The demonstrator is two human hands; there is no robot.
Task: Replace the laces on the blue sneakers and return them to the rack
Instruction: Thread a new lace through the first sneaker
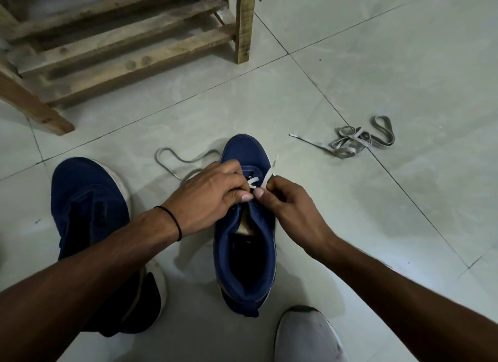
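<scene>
Left hand (213, 192), right hand (291, 210), each grip pinching one lace (265, 179); two blue sneakers (248, 254) (89, 200).

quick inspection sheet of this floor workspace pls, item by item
surface: tiled floor, pale, with dark grout lines.
job's things: middle sneaker upright, white lace started at its eyelets; left sneaker beside it, no lace visible; wooden rack beyond.
clutter: grey lace bundle on the floor at right; looped lace by the middle sneaker's toe; grey shoe at the bottom edge.
grips: left hand and right hand both pinch the white lace.
cables: nothing seen.
surroundings: dim light; black band on the left wrist.
</scene>
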